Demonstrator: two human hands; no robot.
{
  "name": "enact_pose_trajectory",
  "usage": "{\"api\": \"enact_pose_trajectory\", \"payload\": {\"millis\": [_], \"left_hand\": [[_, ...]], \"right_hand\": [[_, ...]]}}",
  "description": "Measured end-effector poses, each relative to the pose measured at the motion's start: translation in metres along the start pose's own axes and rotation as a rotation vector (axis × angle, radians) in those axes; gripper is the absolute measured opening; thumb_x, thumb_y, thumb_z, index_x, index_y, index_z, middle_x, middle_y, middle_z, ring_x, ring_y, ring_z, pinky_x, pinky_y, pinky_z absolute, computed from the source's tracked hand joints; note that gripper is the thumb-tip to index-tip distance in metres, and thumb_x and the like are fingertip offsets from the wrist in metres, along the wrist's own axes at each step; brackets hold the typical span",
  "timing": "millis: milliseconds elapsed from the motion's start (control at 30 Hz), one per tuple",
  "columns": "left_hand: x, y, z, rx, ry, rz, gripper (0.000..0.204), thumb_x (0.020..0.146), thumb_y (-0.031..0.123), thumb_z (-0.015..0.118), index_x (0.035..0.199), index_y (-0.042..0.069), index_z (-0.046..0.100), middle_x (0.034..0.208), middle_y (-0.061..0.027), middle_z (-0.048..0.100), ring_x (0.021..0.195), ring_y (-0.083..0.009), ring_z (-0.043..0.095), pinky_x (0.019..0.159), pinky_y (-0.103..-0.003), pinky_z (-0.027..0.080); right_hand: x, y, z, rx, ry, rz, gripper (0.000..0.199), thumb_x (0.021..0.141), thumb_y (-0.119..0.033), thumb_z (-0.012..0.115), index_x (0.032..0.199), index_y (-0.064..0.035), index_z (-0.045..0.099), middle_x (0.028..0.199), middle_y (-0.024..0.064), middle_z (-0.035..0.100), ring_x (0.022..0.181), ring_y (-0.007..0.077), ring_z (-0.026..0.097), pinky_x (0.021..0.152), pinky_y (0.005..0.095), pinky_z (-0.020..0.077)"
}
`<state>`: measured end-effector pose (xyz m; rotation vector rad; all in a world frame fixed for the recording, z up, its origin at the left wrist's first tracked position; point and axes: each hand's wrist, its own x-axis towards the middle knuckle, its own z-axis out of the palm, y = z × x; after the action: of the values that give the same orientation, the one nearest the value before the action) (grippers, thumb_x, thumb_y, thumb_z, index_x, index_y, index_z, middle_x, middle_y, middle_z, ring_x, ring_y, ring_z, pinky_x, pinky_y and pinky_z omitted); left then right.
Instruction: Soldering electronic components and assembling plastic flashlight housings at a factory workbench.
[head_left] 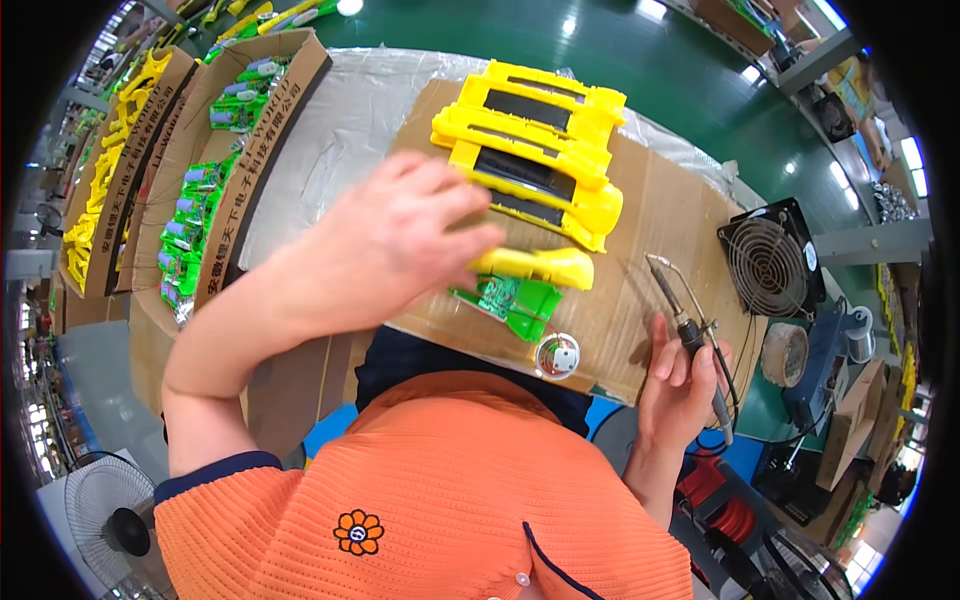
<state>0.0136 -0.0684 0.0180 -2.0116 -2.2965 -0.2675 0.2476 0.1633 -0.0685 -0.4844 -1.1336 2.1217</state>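
Note:
My right hand (680, 385) is closed round the handle of a soldering iron (690, 338), its tip pointing away to the upper left and a thin curved tube alongside. My left hand (405, 230), smeared by motion, is over the near part of the cardboard, its fingers beside a yellow plastic shell (545, 266). Whether those fingers grip the shell is unclear. Partly under it sits a green plastic shell (535, 310) with a green circuit board (495, 295). A small round white part (557, 356) lies by the near edge. Farther off, several yellow shells (540, 110) with dark panels stand in a row.
A cardboard sheet (670, 200) covers the work table. At the left stand a box (285, 110) of green assemblies and another box (100, 200) of yellow parts. On the right are a square black fan (765, 265), a tape roll (785, 355) and a solder spool (859, 335).

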Motion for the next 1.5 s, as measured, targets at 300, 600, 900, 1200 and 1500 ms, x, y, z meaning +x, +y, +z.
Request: {"api": "enact_pose_trajectory", "payload": {"millis": [300,600,900,1200,1500], "left_hand": [[-0.021,-0.027,-0.001,-0.267,0.180,-0.121,0.054,0.082,0.010,0.070,0.134,0.011,0.056,0.112,-0.0144,0.061,0.105,-0.0351,0.058,0.093,-0.044,0.047],[0.105,-0.248,0.058,0.232,0.032,-0.402,0.057,0.087,0.024,0.070,0.140,0.023,0.047,0.113,-0.0115,0.062,0.107,-0.0329,0.061,0.089,-0.046,0.051],[0.072,-0.113,0.004,-0.331,0.227,-0.073,0.031,0.082,0.030,0.075,0.103,0.007,0.074,0.105,-0.0120,0.066,0.104,-0.0296,0.060,0.092,-0.041,0.048],[0.016,-0.035,-0.001,-0.362,0.135,0.093,0.005,0.082,0.015,0.066,0.086,0.014,0.068,0.085,-0.0026,0.063,0.088,-0.0234,0.063,0.080,-0.036,0.048],[-0.024,-0.048,-0.017,-0.206,0.185,-0.322,0.017,0.088,0.021,0.063,0.097,0.008,0.070,0.091,-0.0099,0.066,0.090,-0.0292,0.064,0.080,-0.042,0.052]], "right_hand": [[0.003,-0.001,-0.002,0.084,0.027,0.022,0.013,0.098,-0.016,0.056,0.096,-0.0133,0.044,0.060,-0.0021,0.040,0.059,0.0129,0.050,0.106,0.0489,0.0411],[-0.001,-0.001,0.004,0.043,0.045,-0.011,0.017,0.095,-0.017,0.060,0.094,-0.0130,0.044,0.061,-0.0008,0.043,0.058,0.0136,0.051,0.099,0.0465,0.0454],[0.000,-0.004,0.004,0.125,0.063,-0.001,0.012,0.098,-0.017,0.056,0.096,-0.0142,0.045,0.062,-0.0023,0.039,0.060,0.0119,0.047,0.096,0.0412,0.0466],[0.000,-0.006,-0.004,0.161,-0.019,0.007,0.019,0.105,-0.018,0.047,0.088,-0.0100,0.051,0.062,-0.0031,0.033,0.062,0.0096,0.041,0.100,0.0376,0.0459],[0.002,0.002,-0.004,0.133,0.014,0.018,0.009,0.104,-0.018,0.048,0.098,-0.0114,0.050,0.061,-0.0031,0.030,0.061,0.0083,0.040,0.100,0.0369,0.0448]]}}
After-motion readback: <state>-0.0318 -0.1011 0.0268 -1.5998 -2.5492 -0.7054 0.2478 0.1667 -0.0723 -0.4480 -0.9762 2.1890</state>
